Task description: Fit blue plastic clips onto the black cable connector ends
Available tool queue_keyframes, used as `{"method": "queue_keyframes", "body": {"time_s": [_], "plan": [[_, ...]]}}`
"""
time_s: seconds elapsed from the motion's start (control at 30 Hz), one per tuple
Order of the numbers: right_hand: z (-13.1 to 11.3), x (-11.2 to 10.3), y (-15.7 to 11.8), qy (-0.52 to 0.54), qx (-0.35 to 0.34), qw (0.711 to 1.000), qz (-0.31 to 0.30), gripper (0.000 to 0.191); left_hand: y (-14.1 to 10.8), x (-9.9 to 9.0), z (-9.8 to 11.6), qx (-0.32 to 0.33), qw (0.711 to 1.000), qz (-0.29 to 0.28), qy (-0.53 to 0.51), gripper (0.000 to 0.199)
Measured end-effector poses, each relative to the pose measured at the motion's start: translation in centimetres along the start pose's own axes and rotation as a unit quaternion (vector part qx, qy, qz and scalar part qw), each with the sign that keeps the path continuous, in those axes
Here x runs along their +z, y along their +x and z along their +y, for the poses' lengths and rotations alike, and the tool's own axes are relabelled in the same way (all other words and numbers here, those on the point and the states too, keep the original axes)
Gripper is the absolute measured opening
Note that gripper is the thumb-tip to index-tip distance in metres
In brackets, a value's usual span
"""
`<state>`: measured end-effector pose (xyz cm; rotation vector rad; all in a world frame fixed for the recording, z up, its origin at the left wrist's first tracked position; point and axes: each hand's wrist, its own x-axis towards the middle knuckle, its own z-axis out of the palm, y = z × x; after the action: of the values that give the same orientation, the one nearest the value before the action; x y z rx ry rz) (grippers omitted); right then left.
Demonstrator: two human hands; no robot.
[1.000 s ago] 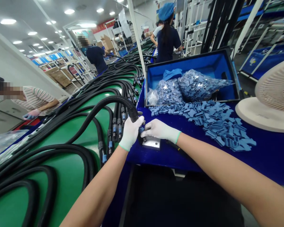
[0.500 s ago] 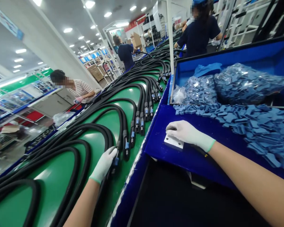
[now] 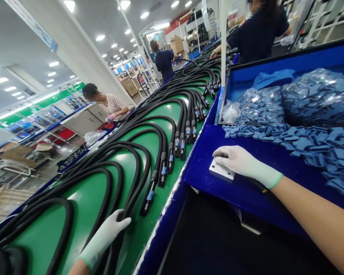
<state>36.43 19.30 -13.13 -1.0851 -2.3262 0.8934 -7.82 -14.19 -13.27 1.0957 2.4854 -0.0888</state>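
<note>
- The right hand (image 3: 242, 162), in a white glove, lies palm down on a pale metal plate (image 3: 221, 170), its fingers loosely curled and not visibly gripping anything.
- The plate sits flat near the edge of a bench (image 3: 202, 168) covered in dark blue fabric.
- The left hand (image 3: 106, 236), also gloved, is open with its fingers stretched out, lying against a black corrugated cable (image 3: 153, 177) on a green conveyor belt (image 3: 83, 202).
- The cables lie side by side in long loops along the belt, their connector ends (image 3: 149, 196) banded in blue and pointing toward the bench.
- Just beyond the plate, loose blue rubber pieces (image 3: 312, 147) spread in a heap across the bench.
- Behind that heap stands a black-rimmed case (image 3: 275, 65) lined in blue, holding clear bags of the same pieces (image 3: 318, 101).
- Across the belt, a person in a striped shirt (image 3: 113, 109) works at a counter, wearing pink gloves.
- Farther along, two people in navy tops (image 3: 164, 65) (image 3: 258, 34) stand at the line - one near, one distant.
</note>
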Motion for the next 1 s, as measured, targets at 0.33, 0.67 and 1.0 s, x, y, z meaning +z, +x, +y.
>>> {"method": "queue_keyframes", "body": {"time_s": [0.33,0.67,1.0], "plan": [[-3.5,0.0,-3.4,0.105,-0.047,0.993,0.03,0.023,-0.6,-8.8,6.9,0.069,0.92,-0.037,-0.385,0.05],[-11.7,7.2,-10.3,0.177,-0.002,0.984,0.003,0.079,-4.0,-3.6,28.3,0.292,0.701,-0.056,-0.649,0.025],[-5.4,-0.5,-13.5,0.503,0.107,0.846,-0.138,0.041,-2.8,-1.9,29.9,0.643,0.738,0.197,-0.05,0.03]]}}
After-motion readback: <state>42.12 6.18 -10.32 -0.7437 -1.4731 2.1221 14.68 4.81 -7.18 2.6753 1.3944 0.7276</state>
